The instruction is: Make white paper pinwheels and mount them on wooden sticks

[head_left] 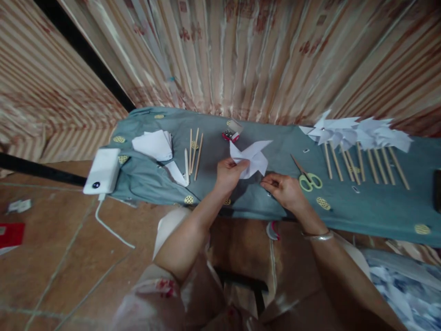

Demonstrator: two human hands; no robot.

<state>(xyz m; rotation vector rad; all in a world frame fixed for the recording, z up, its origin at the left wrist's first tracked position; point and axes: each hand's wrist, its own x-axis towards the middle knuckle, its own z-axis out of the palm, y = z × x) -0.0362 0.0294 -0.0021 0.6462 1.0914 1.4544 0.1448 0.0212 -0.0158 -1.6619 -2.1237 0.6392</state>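
My left hand (230, 174) pinches a white paper pinwheel (257, 158) between thumb and fingers, its folded blades spread above the cloth. Just to the right and lower, the thumb and fingertips of my right hand (282, 186) are pressed together; whatever is between them is too small to make out. Behind the pinwheel lies a small red and clear box of pins (230, 135). Green-handled scissors (306, 177) rest right of my right hand. Several wooden sticks (197, 156) lie left of my left hand, beside a folded paper strip (177, 174).
A stack of white paper (153, 145) and a white power bank (102, 171) with a cable are at the left. At the right, finished paper pinwheels (365, 131) on sticks lie in a row. The narrow table has a grey-green cloth (365, 207); a curtain (234, 59) hangs behind.
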